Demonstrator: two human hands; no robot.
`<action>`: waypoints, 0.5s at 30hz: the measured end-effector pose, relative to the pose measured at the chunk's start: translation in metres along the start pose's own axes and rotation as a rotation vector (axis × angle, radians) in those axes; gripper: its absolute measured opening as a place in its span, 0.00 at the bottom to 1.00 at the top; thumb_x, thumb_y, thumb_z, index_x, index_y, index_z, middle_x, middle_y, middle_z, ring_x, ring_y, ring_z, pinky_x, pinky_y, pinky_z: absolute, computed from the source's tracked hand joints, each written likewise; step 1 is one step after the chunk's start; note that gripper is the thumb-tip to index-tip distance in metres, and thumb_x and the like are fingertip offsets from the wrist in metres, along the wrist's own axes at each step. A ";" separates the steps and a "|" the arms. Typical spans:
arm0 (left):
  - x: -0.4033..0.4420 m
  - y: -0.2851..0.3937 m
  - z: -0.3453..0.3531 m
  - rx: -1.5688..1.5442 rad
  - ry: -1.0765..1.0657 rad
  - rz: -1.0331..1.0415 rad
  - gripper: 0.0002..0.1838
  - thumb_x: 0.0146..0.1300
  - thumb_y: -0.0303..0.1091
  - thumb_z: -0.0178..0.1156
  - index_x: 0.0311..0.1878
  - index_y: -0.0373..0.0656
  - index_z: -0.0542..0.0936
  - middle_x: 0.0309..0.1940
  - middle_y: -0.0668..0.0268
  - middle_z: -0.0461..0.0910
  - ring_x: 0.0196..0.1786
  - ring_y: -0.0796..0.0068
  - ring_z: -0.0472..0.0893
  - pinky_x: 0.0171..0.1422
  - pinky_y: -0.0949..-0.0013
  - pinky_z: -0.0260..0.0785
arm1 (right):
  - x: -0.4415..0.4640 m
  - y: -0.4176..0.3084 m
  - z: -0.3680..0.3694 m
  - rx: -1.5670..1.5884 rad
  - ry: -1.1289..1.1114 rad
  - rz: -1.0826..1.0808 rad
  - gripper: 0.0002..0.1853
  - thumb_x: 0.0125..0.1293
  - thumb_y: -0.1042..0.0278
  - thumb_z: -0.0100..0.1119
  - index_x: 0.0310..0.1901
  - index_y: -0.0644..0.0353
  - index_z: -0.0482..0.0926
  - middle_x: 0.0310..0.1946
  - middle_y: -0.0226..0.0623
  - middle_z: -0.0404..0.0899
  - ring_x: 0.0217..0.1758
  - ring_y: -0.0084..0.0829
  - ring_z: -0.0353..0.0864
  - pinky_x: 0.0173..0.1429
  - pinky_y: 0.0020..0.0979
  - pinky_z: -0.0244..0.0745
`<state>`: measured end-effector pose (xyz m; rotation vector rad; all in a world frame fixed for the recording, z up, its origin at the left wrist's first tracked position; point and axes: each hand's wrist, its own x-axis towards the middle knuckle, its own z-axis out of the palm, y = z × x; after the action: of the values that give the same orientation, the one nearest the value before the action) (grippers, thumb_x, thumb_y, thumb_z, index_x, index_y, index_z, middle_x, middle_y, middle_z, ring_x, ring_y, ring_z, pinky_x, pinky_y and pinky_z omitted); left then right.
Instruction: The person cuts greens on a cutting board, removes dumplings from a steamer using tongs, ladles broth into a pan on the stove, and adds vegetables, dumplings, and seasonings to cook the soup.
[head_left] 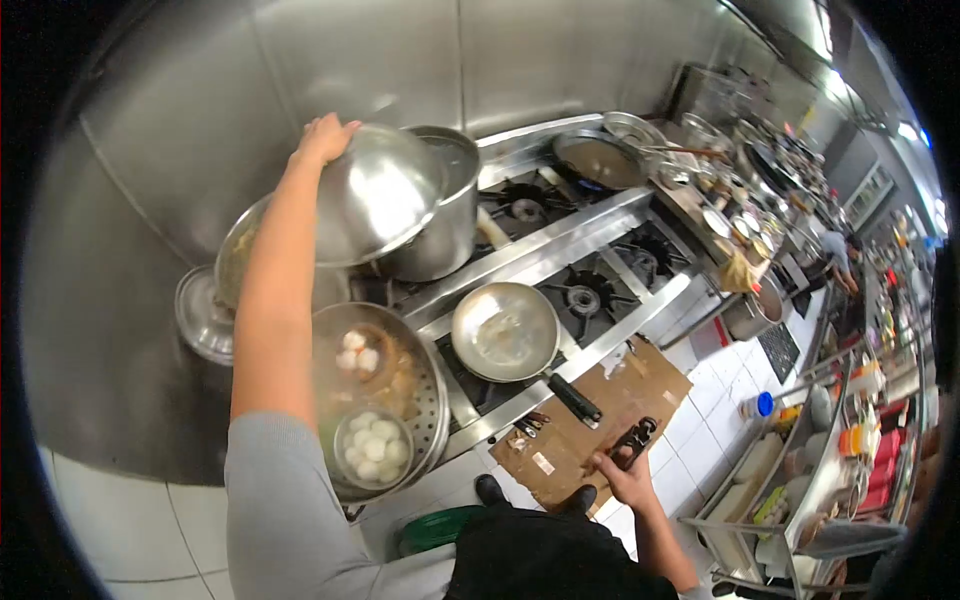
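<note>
My left hand point(325, 140) is closed on a big domed metal lid point(385, 190), held tilted above a wide perforated steamer tray point(430, 375). In the tray sit a bowl of round white balls point(373, 447) and a smaller bowl with white and orange pieces point(360, 358). Steam blurs part of the tray. Low on the right, my right hand point(627, 478) is wrapped around a dark tool point(637, 440), whose kind I cannot make out. Between my hands, a frying pan point(505, 330) rests on the stove, its black handle pointing toward my right hand.
Behind the lid stands a tall stockpot point(440, 240). A wok point(600, 160) sits on a back burner. Flattened cardboard point(590, 420) lies on the tiled floor before the stove. A loaded shelf rack point(800, 500) is at right. Farther off, a person point(838, 255) stands.
</note>
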<state>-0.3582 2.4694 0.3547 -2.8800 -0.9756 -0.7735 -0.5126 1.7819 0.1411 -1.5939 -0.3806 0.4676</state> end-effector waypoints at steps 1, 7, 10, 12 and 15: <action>0.011 0.003 0.010 0.015 -0.032 -0.055 0.29 0.70 0.50 0.61 0.64 0.36 0.78 0.61 0.46 0.79 0.65 0.43 0.78 0.70 0.47 0.70 | -0.015 0.008 -0.014 0.033 0.044 0.075 0.04 0.69 0.79 0.61 0.42 0.67 0.77 0.33 0.42 0.84 0.36 0.33 0.85 0.44 0.35 0.83; -0.001 0.003 0.001 0.068 -0.031 -0.183 0.24 0.62 0.40 0.65 0.59 0.37 0.81 0.59 0.45 0.81 0.62 0.48 0.81 0.65 0.52 0.75 | -0.030 0.008 -0.032 0.050 0.199 0.127 0.05 0.71 0.75 0.59 0.37 0.66 0.75 0.27 0.41 0.81 0.31 0.33 0.85 0.40 0.36 0.81; -0.041 -0.005 -0.042 0.045 -0.178 -0.086 0.21 0.60 0.38 0.64 0.54 0.38 0.83 0.54 0.44 0.84 0.58 0.49 0.84 0.61 0.54 0.76 | 0.012 -0.013 0.002 0.121 0.219 -0.002 0.05 0.72 0.74 0.60 0.41 0.68 0.77 0.34 0.40 0.83 0.35 0.29 0.83 0.41 0.33 0.80; -0.073 -0.017 -0.067 -0.065 -0.213 0.005 0.18 0.59 0.38 0.61 0.48 0.35 0.82 0.44 0.47 0.85 0.50 0.50 0.85 0.55 0.55 0.76 | 0.052 -0.040 0.030 0.065 0.004 -0.036 0.21 0.69 0.71 0.68 0.59 0.71 0.77 0.48 0.36 0.82 0.46 0.28 0.83 0.53 0.32 0.79; -0.169 -0.011 -0.124 -0.139 -0.066 0.074 0.17 0.60 0.38 0.60 0.45 0.32 0.80 0.39 0.48 0.84 0.46 0.51 0.84 0.52 0.55 0.75 | 0.092 -0.067 0.098 0.021 -0.122 -0.185 0.31 0.65 0.66 0.73 0.65 0.72 0.73 0.52 0.44 0.83 0.55 0.30 0.81 0.63 0.33 0.75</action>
<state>-0.5363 2.3627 0.3852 -3.0590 -0.8468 -0.7761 -0.4812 1.9183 0.1972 -1.4973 -0.6086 0.4261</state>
